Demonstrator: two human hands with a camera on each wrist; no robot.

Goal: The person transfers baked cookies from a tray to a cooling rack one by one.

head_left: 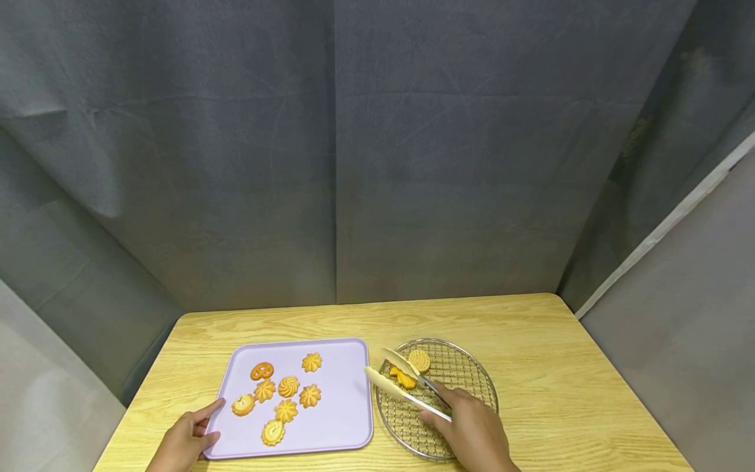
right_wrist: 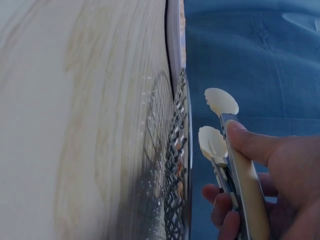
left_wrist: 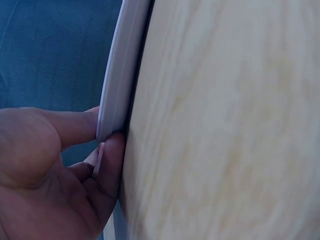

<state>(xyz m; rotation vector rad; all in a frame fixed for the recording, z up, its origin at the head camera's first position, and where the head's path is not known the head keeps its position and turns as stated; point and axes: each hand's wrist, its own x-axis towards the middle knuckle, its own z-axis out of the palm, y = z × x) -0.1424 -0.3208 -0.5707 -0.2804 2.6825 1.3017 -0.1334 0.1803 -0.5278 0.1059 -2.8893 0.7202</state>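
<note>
My left hand (head_left: 179,438) pinches the near left corner of a lilac tray (head_left: 342,419), thumb on the rim and fingers at its underside in the left wrist view. On the tray lie several cookies, among them a pretzel (head_left: 262,371), a swirl cookie (head_left: 288,386) and flower-shaped ones. My right hand (head_left: 474,429) grips a pair of tongs (head_left: 383,381) over a round wire rack (head_left: 468,373). The pale scalloped tips (right_wrist: 221,101) stand apart with nothing between them. Below them on the rack are an orange cookie (head_left: 404,379), partly covered, and a round biscuit (head_left: 419,360).
The wooden table (head_left: 560,393) carries tray and rack side by side, with a narrow gap between them. Bare wood shows right of the rack and along the back. Grey curtains (head_left: 336,164) hang behind and on both sides.
</note>
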